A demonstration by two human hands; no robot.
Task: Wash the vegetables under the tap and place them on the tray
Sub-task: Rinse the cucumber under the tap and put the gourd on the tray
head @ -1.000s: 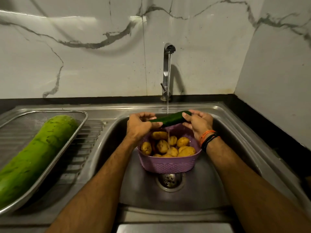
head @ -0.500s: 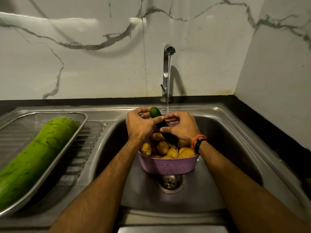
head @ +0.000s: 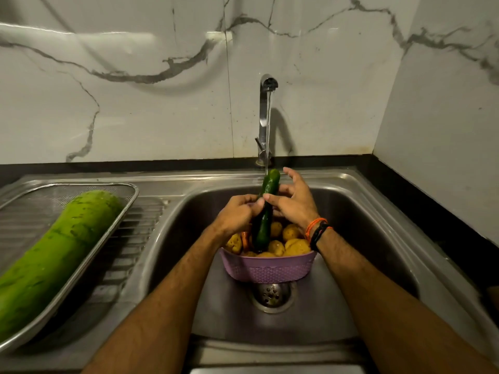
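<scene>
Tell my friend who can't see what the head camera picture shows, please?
Two hands hold a dark green cucumber upright under the running tap, above a purple basket of potatoes in a steel sink. The left hand grips it; the right hand touches it. A big green gourd lies on the tray.

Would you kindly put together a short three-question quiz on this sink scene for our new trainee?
1. True or false: the cucumber is held roughly upright, its top end under the running tap.
2. Where does the large green gourd lie? A) in the purple basket B) on the metal tray left of the sink C) on the sink floor
3. Fill in: the purple basket holds mostly ____.

Key
1. True; the left hand grips its middle, and the right hand touches it with spread fingers.
2. B
3. potatoes
</scene>
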